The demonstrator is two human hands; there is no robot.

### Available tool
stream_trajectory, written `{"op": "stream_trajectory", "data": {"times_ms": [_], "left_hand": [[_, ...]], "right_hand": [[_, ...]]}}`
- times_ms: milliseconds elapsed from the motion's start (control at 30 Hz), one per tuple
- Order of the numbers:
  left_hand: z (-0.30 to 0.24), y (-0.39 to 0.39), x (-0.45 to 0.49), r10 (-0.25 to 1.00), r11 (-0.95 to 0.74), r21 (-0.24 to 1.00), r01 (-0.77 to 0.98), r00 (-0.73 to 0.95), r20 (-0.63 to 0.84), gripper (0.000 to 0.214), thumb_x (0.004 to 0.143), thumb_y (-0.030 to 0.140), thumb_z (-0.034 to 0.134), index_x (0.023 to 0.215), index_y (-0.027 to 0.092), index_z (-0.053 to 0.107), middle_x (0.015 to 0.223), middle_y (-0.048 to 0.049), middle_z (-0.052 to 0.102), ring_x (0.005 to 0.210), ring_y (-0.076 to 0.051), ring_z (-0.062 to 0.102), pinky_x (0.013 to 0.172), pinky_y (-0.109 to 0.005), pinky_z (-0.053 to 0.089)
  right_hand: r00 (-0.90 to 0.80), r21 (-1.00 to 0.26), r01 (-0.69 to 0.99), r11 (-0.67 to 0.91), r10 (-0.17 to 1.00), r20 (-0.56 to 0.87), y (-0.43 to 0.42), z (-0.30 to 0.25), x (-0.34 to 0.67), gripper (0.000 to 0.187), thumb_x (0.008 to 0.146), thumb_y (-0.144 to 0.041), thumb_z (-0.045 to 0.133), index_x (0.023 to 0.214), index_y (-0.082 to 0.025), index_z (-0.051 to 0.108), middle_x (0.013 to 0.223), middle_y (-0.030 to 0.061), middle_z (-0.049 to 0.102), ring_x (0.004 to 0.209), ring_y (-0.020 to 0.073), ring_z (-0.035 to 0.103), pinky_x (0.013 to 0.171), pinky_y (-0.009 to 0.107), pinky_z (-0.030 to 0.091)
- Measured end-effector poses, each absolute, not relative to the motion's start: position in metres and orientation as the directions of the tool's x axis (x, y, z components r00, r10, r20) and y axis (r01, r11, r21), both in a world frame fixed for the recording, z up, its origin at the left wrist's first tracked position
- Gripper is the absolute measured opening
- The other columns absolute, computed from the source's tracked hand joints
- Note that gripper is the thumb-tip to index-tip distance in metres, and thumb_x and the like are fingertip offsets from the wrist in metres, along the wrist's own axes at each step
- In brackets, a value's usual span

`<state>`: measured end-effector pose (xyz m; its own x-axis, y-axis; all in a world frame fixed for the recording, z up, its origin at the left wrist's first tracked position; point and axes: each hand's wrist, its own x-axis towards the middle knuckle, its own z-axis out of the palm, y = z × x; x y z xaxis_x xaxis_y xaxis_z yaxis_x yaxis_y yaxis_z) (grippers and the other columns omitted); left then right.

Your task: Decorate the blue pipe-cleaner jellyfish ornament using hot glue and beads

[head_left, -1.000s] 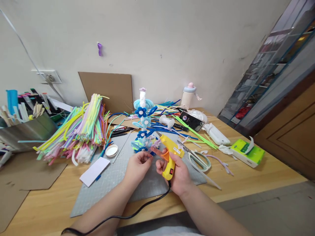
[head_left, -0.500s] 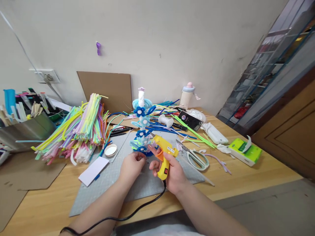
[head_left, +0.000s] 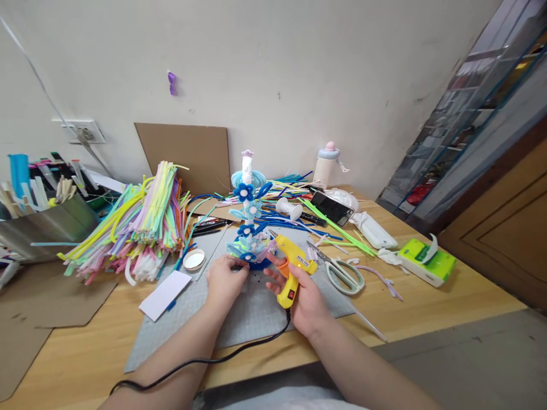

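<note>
Upright on the grey cutting mat (head_left: 248, 330) stands a pipe-cleaner ornament (head_left: 247, 213) with a white stem, blue flowers and a blue base. My left hand (head_left: 226, 282) is at its lower left, fingers pinched together by the base; what they hold, if anything, is hidden. A yellow hot glue gun (head_left: 294, 259) is in my right hand (head_left: 310, 304), which wraps round its handle. The nozzle points up and left, close to the ornament's lower flowers. From the handle a black cord (head_left: 231, 357) runs across my left forearm.
Scissors (head_left: 344, 274) lie right of the glue gun, near a green tissue pack (head_left: 427, 262). Bundled pipe cleaners (head_left: 158, 216) pile up at left beside a metal pen holder (head_left: 47, 228). Behind are a phone (head_left: 331, 208), a white spool (head_left: 288, 209) and a bottle (head_left: 327, 165).
The glue gun in my right hand has shifted slightly right, its nozzle drawing back from the ornament. My left hand has edged a little left and stays by the base.
</note>
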<state>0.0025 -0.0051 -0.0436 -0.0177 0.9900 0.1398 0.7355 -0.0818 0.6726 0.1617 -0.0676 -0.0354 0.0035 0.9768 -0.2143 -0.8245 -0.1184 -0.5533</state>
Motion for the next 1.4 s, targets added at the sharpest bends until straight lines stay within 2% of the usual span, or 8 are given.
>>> {"op": "stream_trajectory", "data": {"times_ms": [200, 300, 433, 733, 867, 1000, 1233, 1400], "left_hand": [[-0.035, -0.012, 0.007, 0.970, 0.044, 0.573, 0.818, -0.172, 0.171, 0.013, 0.068, 0.033, 0.063, 0.074, 0.030, 0.075, 0.110, -0.0045, 0.063, 0.110, -0.031, 0.048, 0.090, -0.044, 0.032], [-0.035, -0.013, 0.008, 0.964, 0.057, 0.558, 0.828, -0.191, 0.185, 0.012, 0.067, 0.034, 0.065, 0.074, 0.031, 0.075, 0.114, -0.0034, 0.062, 0.114, -0.031, 0.046, 0.094, -0.044, 0.030], [-0.036, -0.011, 0.005, 0.954, 0.052, 0.544, 0.837, -0.202, 0.220, 0.012, 0.066, 0.036, 0.065, 0.072, 0.031, 0.074, 0.115, -0.0011, 0.062, 0.117, -0.029, 0.046, 0.097, -0.041, 0.029], [-0.036, -0.008, -0.001, 0.960, 0.052, 0.564, 0.824, -0.196, 0.198, 0.012, 0.068, 0.027, 0.055, 0.070, 0.023, 0.066, 0.101, -0.0037, 0.067, 0.107, -0.029, 0.053, 0.089, -0.042, 0.032], [-0.035, -0.011, 0.000, 0.967, 0.053, 0.520, 0.853, -0.174, 0.188, 0.011, 0.069, 0.026, 0.053, 0.070, 0.022, 0.063, 0.100, -0.0052, 0.066, 0.106, -0.030, 0.052, 0.087, -0.043, 0.031], [-0.036, -0.010, -0.001, 0.965, 0.070, 0.514, 0.855, -0.188, 0.182, 0.011, 0.068, 0.027, 0.054, 0.067, 0.022, 0.063, 0.101, -0.0053, 0.066, 0.106, -0.030, 0.052, 0.088, -0.043, 0.032], [-0.041, -0.001, -0.002, 0.951, -0.009, 0.553, 0.833, -0.165, 0.263, 0.009, 0.065, 0.025, 0.059, 0.065, 0.024, 0.068, 0.115, -0.0030, 0.064, 0.116, -0.027, 0.050, 0.098, -0.042, 0.028], [-0.041, -0.006, 0.004, 0.956, -0.018, 0.564, 0.826, -0.151, 0.252, 0.009, 0.064, 0.026, 0.062, 0.066, 0.024, 0.070, 0.109, -0.0045, 0.065, 0.112, -0.026, 0.052, 0.097, -0.041, 0.030]], "right_hand": [[0.133, -0.514, -0.858, 0.014, 0.972, -0.195, -0.070, -0.040, 0.162, 0.020, 0.071, -0.018, 0.064, 0.090, -0.022, 0.066, 0.102, 0.0021, 0.069, 0.099, 0.0197, 0.063, 0.078, 0.032, 0.054], [0.148, -0.493, -0.868, 0.054, 0.977, -0.155, -0.069, -0.039, 0.165, 0.021, 0.067, -0.017, 0.065, 0.087, -0.022, 0.066, 0.110, 0.0023, 0.067, 0.111, 0.0207, 0.058, 0.086, 0.033, 0.052], [0.105, -0.462, -0.887, -0.002, 0.973, -0.204, -0.064, -0.039, 0.168, 0.017, 0.066, -0.020, 0.064, 0.082, -0.021, 0.065, 0.109, 0.0062, 0.068, 0.110, 0.0226, 0.059, 0.089, 0.036, 0.050], [0.078, -0.423, -0.905, -0.049, 0.957, -0.278, -0.055, -0.042, 0.169, 0.017, 0.069, -0.019, 0.061, 0.085, -0.021, 0.066, 0.098, 0.0063, 0.071, 0.103, 0.0222, 0.063, 0.088, 0.038, 0.050], [0.065, -0.411, -0.909, -0.068, 0.951, -0.302, -0.053, -0.039, 0.167, 0.017, 0.070, -0.018, 0.059, 0.086, -0.020, 0.066, 0.096, 0.0070, 0.071, 0.100, 0.0215, 0.063, 0.087, 0.037, 0.050], [0.088, -0.428, -0.901, -0.066, 0.940, -0.329, -0.051, -0.039, 0.166, 0.019, 0.071, -0.018, 0.058, 0.088, -0.020, 0.066, 0.095, 0.0063, 0.071, 0.099, 0.0201, 0.063, 0.086, 0.035, 0.051], [0.112, -0.471, -0.878, -0.081, 0.923, -0.368, -0.046, -0.041, 0.163, 0.023, 0.071, -0.021, 0.059, 0.093, -0.020, 0.065, 0.093, 0.0069, 0.072, 0.098, 0.0211, 0.063, 0.078, 0.033, 0.053], [0.107, -0.479, -0.873, -0.093, 0.921, -0.375, -0.042, -0.040, 0.166, 0.023, 0.072, -0.021, 0.057, 0.093, -0.020, 0.065, 0.090, 0.0069, 0.071, 0.095, 0.0210, 0.063, 0.074, 0.033, 0.053]]}}
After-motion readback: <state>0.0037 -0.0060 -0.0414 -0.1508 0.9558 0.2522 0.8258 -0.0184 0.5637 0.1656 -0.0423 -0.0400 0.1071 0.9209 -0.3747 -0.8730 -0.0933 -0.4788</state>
